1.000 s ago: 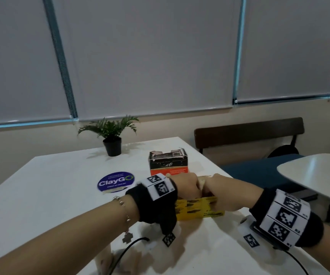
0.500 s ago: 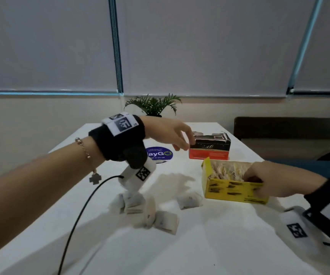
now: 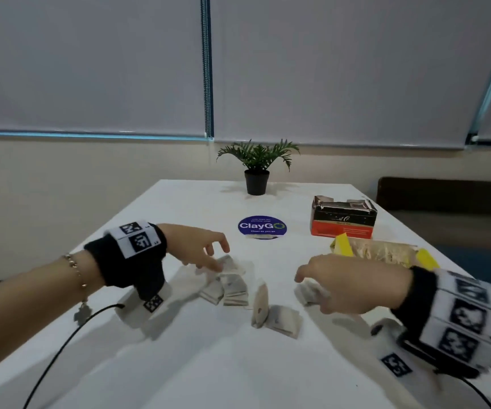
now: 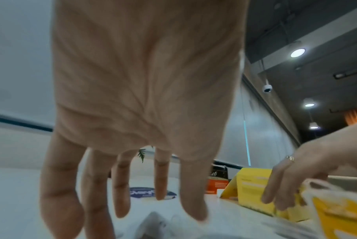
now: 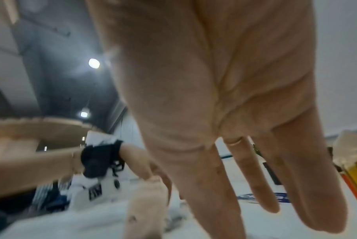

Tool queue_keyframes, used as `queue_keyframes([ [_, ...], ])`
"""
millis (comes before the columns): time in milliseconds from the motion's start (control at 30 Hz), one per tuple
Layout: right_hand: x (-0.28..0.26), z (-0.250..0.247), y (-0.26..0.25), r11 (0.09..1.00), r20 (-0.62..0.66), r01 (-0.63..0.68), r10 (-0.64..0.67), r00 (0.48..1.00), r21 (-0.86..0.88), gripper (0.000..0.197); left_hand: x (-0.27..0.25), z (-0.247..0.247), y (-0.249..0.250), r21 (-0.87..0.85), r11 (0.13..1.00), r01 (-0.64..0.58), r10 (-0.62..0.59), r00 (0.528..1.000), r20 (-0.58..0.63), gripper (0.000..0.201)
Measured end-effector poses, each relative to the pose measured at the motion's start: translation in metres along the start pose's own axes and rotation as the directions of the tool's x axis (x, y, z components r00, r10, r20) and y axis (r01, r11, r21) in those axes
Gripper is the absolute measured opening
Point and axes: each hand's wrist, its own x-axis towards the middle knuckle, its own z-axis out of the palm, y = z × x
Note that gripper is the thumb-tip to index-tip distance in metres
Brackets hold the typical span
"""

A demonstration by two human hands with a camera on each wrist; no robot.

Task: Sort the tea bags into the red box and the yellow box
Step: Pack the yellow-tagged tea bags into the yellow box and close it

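tea bags [image 3: 239,290] scattered at frame centre, boxes upper right | judged light, soft, crushable; best pinched at paper edges | left hand [image 3: 200,251] spread above them | right hand [image 3: 344,286] grip cannot be told

Even, soft indoor light is falling across the white desk [image 3: 197,364]; round ceiling lamps [image 4: 297,52] are glaring upper right, and wrist views are blurring at their edges.

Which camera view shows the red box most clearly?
The head view shows the red box best: whole, top open, standing on the table behind the yellow box. The left wrist view shows only a strip of it beside the left hand's thumb. The right wrist view shows just a blurred red edge at the frame's border.
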Motion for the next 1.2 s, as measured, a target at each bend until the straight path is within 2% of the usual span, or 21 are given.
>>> queue_keyframes([
  [67,0.021,0.007,-0.003,0.998,0.040,-0.013,0.016,0.999,-0.068,0.048,0.013,0.004,0.000,-0.017,1.000,-0.002,0.002,1.000,-0.005,0.052],
  [167,0.037,0.009,-0.007,0.993,0.036,-0.042,0.046,0.998,-0.115,0.035,0.030,0.006,0.005,0.009,0.999,-0.045,0.045,0.999,-0.007,0.056],
  [333,0.045,0.000,-0.005,0.987,0.063,-0.084,0.093,0.994,-0.135,0.029,0.046,0.001,0.006,-0.024,0.994,-0.106,0.106,0.994,-0.006,0.026],
  [467,0.051,-0.013,0.007,0.998,0.055,-0.057,0.058,0.997,-0.024,0.013,0.053,-0.005,0.000,-0.118,0.981,-0.153,0.145,0.987,-0.074,0.020],
  [567,0.054,-0.035,0.017,0.980,0.018,-0.058,0.055,0.998,0.189,0.012,0.053,-0.019,-0.003,-0.253,0.950,-0.184,0.149,0.977,-0.150,0.021],
  [700,0.066,-0.059,0.029,0.865,-0.103,-0.003,0.063,0.993,0.501,0.015,0.055,-0.044,0.004,-0.399,0.864,-0.307,0.142,0.909,-0.392,0.023],
  [800,0.077,-0.072,0.037,0.787,-0.209,0.034,0.121,0.970,0.616,0.016,0.050,-0.059,0.015,-0.400,0.832,-0.383,0.168,0.863,-0.477,0.022],
  [933,0.082,-0.080,0.047,0.639,-0.309,0.122,0.190,0.932,0.759,0.015,0.047,-0.067,0.024,-0.446,0.772,-0.452,0.164,0.821,-0.547,0.025],
  [1000,0.083,-0.081,0.051,0.558,-0.359,0.180,0.230,0.905,0.810,0.008,0.048,-0.066,0.025,-0.520,0.708,-0.477,0.148,0.821,-0.552,0.019],
  [1067,0.082,-0.082,0.055,0.468,-0.376,0.227,0.254,0.891,0.854,0.007,0.044,-0.066,0.027,-0.627,0.591,-0.507,0.167,0.838,-0.520,0.005],
  [1133,0.080,-0.084,0.059,0.419,-0.382,0.262,0.233,0.894,0.869,0.012,0.039,-0.066,0.028,-0.723,0.463,-0.512,0.166,0.852,-0.497,0.013],
  [1200,0.079,-0.085,0.061,0.405,-0.380,0.281,0.190,0.905,0.870,0.019,0.038,-0.067,0.029,-0.744,0.415,-0.523,0.113,0.841,-0.528,0.019],
])
